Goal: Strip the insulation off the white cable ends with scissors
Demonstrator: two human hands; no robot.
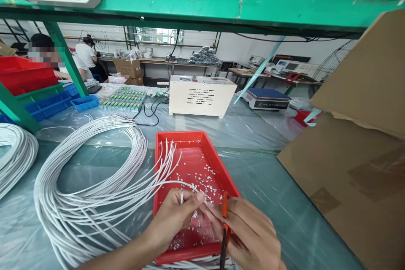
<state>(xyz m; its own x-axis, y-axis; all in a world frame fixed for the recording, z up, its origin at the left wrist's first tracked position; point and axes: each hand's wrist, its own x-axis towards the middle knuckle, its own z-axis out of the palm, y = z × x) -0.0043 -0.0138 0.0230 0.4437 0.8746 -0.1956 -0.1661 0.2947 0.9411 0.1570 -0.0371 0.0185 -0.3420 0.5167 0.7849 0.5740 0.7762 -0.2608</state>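
A large coil of white cables [57, 164] lies on the left, its loose ends reaching over a red tray [224, 168]. Small silvery-white scraps are scattered in the tray. Above the tray, my left hand [177, 213] pinches one white cable near its end, thumb against the fingers. Close beside it on the right, my right hand [249, 232] is closed around a tool with orange handles [225, 204] and a dark lower part. The fingertips of my right hand meet the cable end near my left thumb; the exact contact is hidden.
Another cable coil [19, 156] lies far left. Behind the tray stand a cream machine [201, 97], green circuit boards [123, 98] and a scale [267, 99]. Cardboard [357, 168] fills the right. A green shelf beam [221, 8] crosses above. Two people sit at back left.
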